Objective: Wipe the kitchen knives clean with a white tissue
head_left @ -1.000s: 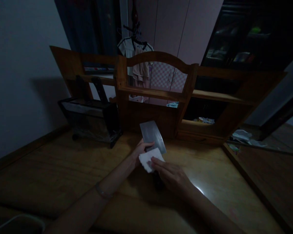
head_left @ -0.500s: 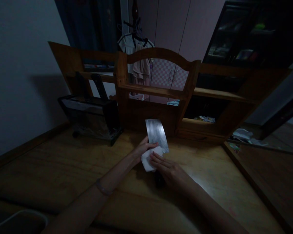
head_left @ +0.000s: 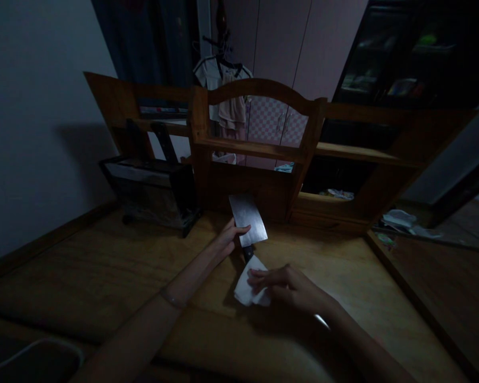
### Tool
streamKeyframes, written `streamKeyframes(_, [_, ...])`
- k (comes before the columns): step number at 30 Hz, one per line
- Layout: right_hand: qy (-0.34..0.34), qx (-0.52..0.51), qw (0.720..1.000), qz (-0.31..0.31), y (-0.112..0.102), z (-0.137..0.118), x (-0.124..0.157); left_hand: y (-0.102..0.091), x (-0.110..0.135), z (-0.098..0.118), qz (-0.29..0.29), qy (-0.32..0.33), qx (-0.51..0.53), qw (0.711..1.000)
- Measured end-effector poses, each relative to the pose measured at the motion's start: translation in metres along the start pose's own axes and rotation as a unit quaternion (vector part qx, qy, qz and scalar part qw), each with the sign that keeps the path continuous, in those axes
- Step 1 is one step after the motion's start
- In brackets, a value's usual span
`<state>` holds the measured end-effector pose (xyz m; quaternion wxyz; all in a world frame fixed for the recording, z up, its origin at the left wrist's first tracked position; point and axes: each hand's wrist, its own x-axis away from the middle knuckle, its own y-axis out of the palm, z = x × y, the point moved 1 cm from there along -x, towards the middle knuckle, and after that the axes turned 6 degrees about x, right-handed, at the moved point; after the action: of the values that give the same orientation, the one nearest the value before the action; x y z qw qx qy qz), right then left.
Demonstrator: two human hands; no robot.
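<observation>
A wide-bladed cleaver is held up over the wooden desk, its blade pointing away from me and its dark handle toward me. My left hand grips the blade along its left edge, thumb on the near face and fingers behind. With bent fingers my right hand pinches a folded white cloth or tissue at the handle. The cloth covers the lower handle; only its top, with a rivet, shows below the blade.
A dark knife block with black-handled knives stands at the left on the desk. Behind it rises a wooden shelf unit. A white cable lies at the lower left. Clothes hang beyond the shelf.
My right hand has moved the white cloth from the lower blade down onto the handle. The cleaver has shifted slightly left, and my left hand has moved a little up with it.
</observation>
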<state>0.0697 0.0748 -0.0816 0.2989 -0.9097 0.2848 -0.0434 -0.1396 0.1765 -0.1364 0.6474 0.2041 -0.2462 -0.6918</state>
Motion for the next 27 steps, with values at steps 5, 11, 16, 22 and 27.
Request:
streamKeyframes(5, [0.097, -0.114, 0.979, 0.136, -0.015, 0.026, 0.003, -0.001, -0.001, -0.004, -0.003, 0.0, -0.001, 1.0])
streamKeyframes(11, [0.072, -0.036, 0.927, 0.367, -0.016, 0.023, -0.004, 0.002, -0.001, -0.008, -0.011, 0.024, -0.007, 1.0])
streamKeyframes(16, [-0.041, 0.145, 0.97, 0.189, 0.02, 0.01, -0.02, 0.003, 0.0, -0.007, 0.005, 0.017, -0.021, 1.0])
streamKeyframes(22, [-0.045, 0.171, 0.981, 0.086, 0.022, 0.005, -0.019, 0.008, 0.004, -0.006, 0.015, 0.018, 0.026, 0.999])
streamKeyframes(27, [-0.008, 0.039, 0.999, 0.016, 0.0, -0.002, -0.005, 0.006, 0.001, -0.008, 0.005, 0.018, 0.042, 0.999])
